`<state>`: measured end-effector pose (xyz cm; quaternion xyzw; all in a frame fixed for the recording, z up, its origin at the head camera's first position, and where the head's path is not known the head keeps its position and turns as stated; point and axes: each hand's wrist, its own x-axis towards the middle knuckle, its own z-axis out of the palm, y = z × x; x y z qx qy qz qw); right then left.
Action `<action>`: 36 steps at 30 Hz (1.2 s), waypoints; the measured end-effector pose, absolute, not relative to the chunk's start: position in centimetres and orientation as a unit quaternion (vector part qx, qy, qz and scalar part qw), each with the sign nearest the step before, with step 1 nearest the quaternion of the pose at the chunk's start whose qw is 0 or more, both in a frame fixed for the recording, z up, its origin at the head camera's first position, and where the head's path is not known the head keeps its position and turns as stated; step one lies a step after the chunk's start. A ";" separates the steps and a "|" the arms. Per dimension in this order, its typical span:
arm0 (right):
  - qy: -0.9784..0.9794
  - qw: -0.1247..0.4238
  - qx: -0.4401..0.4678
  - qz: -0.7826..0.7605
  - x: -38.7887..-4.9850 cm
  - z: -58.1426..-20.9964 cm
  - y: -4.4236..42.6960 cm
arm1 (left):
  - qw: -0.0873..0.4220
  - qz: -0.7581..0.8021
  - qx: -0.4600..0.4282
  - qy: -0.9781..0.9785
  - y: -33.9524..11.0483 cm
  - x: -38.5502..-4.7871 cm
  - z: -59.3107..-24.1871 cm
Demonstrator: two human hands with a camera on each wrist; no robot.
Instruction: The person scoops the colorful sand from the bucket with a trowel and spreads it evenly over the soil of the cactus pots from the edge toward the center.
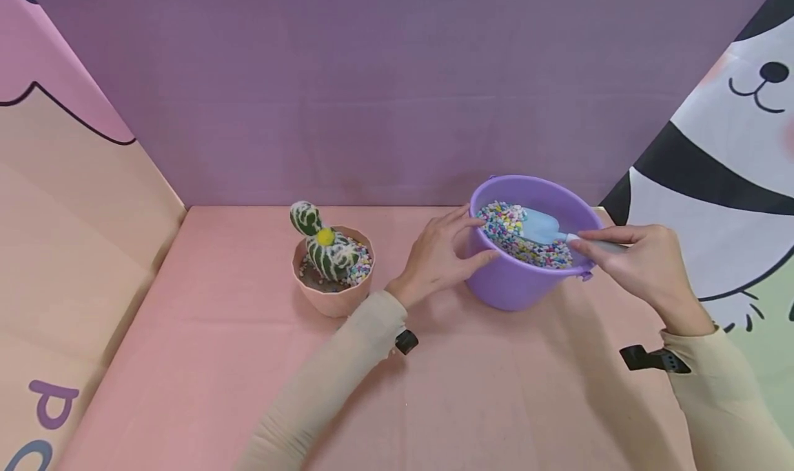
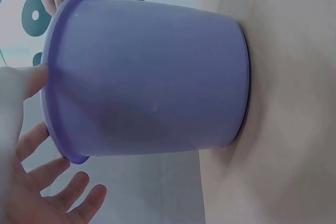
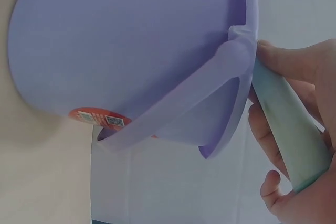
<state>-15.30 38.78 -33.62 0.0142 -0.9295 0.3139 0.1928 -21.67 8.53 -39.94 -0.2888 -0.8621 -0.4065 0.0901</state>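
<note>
1. Well, on the table, the purple bucket might tip if shoved: the left hand only touches its rim, fingers spread.
2. The right hand pinches the blue scoop inside; tilting might spill pebbles.

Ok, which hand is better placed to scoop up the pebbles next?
Probably the right hand: it grips the blue scoop, which lies among multicolored pebbles inside the purple bucket. The left hand only touches the bucket.
</note>
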 end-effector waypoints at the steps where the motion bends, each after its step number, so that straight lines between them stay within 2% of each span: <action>1: -0.930 0.194 0.016 0.312 -15.3 -33.6 38.7 | 0.091 -0.404 -0.290 -0.863 8.5 -21.6 -39.9; 36: -0.921 0.200 0.044 0.332 -14.5 -33.1 35.8 | 0.095 -0.396 -0.273 -0.872 4.3 -18.2 -39.0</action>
